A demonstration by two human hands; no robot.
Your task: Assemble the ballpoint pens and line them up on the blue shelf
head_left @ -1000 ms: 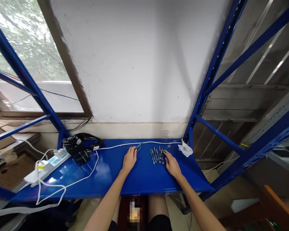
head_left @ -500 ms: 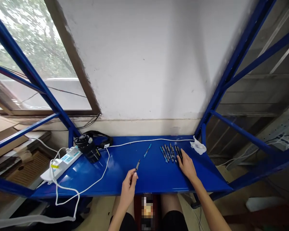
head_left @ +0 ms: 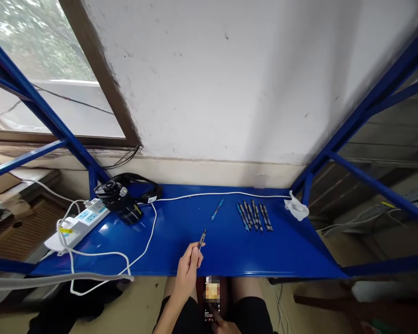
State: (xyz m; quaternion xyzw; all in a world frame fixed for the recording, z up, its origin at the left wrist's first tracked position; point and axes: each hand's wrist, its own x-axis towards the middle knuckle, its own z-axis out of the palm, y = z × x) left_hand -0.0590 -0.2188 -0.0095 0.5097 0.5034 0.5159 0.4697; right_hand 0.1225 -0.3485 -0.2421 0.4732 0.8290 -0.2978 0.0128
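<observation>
My left hand [head_left: 190, 262] is closed round a grey and dark pen [head_left: 202, 238], its tip pointing up and away above the blue table. In front of it a blue pen [head_left: 217, 209] lies alone. To the right, several pens [head_left: 253, 216], mostly grey and black with a blue one at the left end, lie side by side in a row. My right hand [head_left: 226, 326] is low at the bottom edge, a finger stretched onto the screen of a phone [head_left: 212, 306] between my legs. Its other fingers are partly out of frame.
On the blue table [head_left: 181, 218] a black bottle [head_left: 120, 204] lies at the left, beside a white power strip [head_left: 77, 227]. A white cable [head_left: 149, 246] loops over the front edge. Crumpled white tissue [head_left: 297, 207] sits at the right. Blue frame posts flank both sides.
My right hand has left the row of pens and moved down to the phone. My left hand still holds the pen, now turned a little. The view has shifted.
</observation>
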